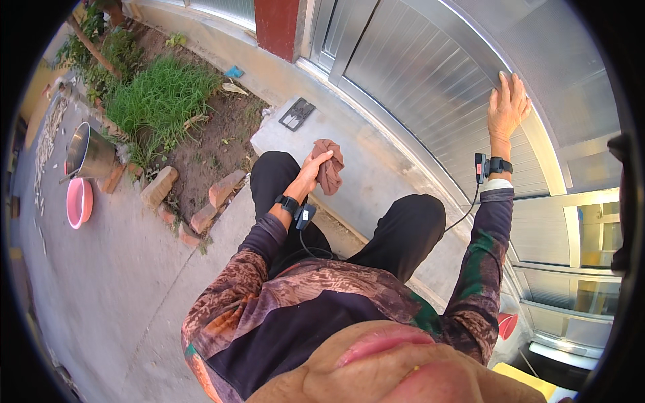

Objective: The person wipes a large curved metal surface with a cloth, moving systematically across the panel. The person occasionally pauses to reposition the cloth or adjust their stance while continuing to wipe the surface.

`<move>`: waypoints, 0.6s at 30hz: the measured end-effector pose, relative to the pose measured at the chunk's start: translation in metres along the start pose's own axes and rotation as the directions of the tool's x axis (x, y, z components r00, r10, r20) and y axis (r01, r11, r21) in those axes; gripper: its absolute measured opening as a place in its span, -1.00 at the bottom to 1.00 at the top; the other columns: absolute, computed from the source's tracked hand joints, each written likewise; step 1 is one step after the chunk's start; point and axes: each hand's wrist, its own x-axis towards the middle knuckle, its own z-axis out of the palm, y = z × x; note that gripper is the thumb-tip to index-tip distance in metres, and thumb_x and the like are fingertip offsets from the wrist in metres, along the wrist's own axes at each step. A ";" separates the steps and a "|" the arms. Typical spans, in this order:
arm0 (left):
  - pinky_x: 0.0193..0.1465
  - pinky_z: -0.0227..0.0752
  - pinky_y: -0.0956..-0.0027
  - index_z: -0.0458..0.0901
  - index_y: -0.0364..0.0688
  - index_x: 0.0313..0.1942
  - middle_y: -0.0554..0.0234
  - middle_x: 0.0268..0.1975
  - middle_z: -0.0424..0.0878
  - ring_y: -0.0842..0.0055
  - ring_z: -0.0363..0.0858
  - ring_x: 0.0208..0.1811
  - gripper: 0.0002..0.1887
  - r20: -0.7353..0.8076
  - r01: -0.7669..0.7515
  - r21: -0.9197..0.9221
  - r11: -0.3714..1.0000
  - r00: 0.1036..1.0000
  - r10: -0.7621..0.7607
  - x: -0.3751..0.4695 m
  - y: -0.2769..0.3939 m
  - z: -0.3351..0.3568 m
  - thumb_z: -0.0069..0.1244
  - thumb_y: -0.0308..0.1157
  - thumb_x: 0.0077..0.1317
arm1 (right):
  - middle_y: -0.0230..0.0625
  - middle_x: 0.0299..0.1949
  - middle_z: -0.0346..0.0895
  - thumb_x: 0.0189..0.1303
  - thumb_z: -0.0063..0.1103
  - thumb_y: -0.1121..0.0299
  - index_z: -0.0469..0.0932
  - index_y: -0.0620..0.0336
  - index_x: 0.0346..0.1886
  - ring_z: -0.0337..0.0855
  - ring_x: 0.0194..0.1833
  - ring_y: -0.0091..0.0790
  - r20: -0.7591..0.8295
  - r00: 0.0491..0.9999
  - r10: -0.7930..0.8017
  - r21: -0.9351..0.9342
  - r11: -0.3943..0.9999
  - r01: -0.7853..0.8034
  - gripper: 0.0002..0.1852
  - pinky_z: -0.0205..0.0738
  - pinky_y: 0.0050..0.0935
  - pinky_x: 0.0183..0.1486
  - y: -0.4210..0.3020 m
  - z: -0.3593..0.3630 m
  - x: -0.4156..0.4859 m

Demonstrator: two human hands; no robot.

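Note:
My left hand (311,171) is closed on a bunched brown cloth (330,169), held above the concrete step and beside my left knee. At the upper right, my right hand (508,108) lies on the metal frame of a ribbed metal door (418,75), fingers extended and slightly apart. It holds nothing that I can see. Both wrists wear a black strap with a small cabled device.
A black rectangular frame-like object (296,114) lies on the concrete step (363,146). Left of it are a soil bed with green grass-like plants (161,95), loose bricks (160,186), a metal bucket (93,151) and a pink basin (79,203). A red bucket (506,325) stands lower right.

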 end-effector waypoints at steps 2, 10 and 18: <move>0.27 0.51 0.22 0.41 -0.14 0.39 0.20 0.18 0.60 0.41 0.60 0.21 -0.39 -0.009 0.003 -0.011 1.000 1.000 -0.004 0.000 0.002 -0.001 0.23 -0.22 0.40 | -0.56 0.47 0.38 0.24 0.36 0.32 0.59 -0.28 0.32 0.34 0.48 -0.33 0.011 1.000 0.002 -0.014 1.000 -0.002 -0.46 0.01 0.01 0.55 0.004 -0.002 -0.004; 0.27 0.52 0.22 0.41 -0.16 0.39 0.18 0.18 0.60 0.40 0.60 0.20 -0.42 -0.035 -0.003 -0.001 1.000 0.999 0.003 0.005 0.001 -0.006 0.17 -0.28 0.41 | -0.47 0.45 0.37 0.22 0.37 0.25 0.53 -0.24 0.38 0.31 0.49 -0.32 -0.035 0.997 0.075 0.007 0.997 -0.075 -0.40 -0.03 0.07 0.56 0.018 -0.008 -0.016; 0.31 0.49 0.15 0.40 -0.09 0.38 0.22 0.21 0.60 0.36 0.58 0.24 -0.47 -0.072 0.018 -0.054 0.998 0.997 -0.021 0.017 -0.007 -0.021 0.04 -0.35 0.43 | -0.37 0.39 0.39 0.27 0.40 0.10 0.48 -0.19 0.44 0.34 0.44 -0.22 -0.045 0.993 0.111 -0.043 0.993 -0.113 -0.36 0.02 0.18 0.52 0.039 -0.017 -0.028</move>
